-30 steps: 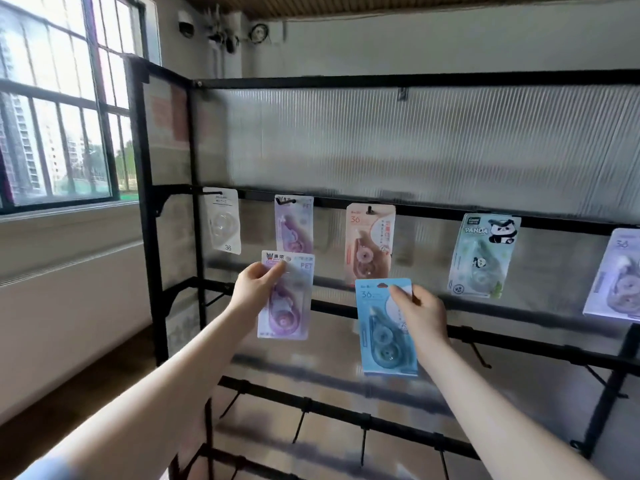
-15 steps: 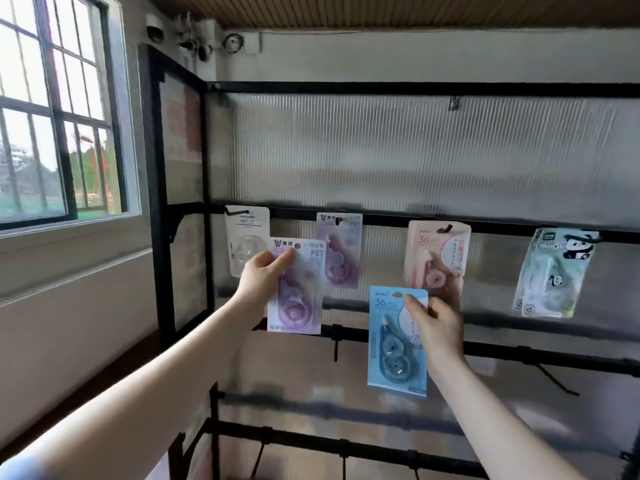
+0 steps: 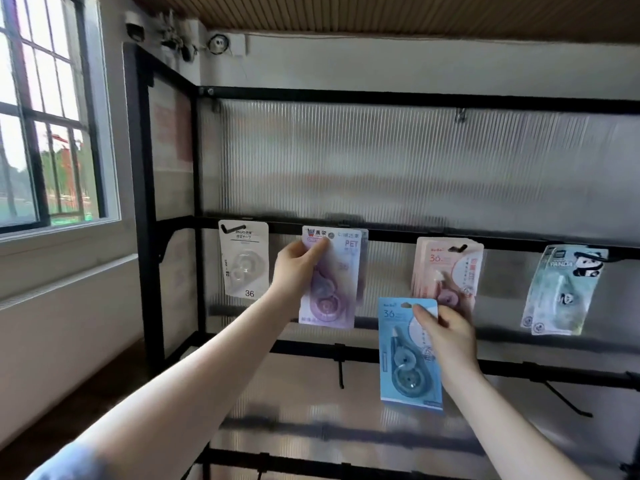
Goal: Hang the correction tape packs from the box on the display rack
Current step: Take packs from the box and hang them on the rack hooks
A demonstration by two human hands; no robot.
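Observation:
My left hand grips a purple correction tape pack by its upper left corner and holds it up against the rack's upper hook bar, over the purple pack that hangs there. My right hand pinches a blue pack near its top, lower down, in front of the second bar. A white pack, pink packs and panda packs hang from the upper bar. The box is out of view.
The black display rack has a ribbed translucent back panel. Bare hooks stick out from the second bar, one at the right. A window and a white wall lie to the left.
My left hand has raised the purple pack up and to the right, onto the hanging purple pack at the upper bar. My right hand keeps the blue pack low. The camera has come closer.

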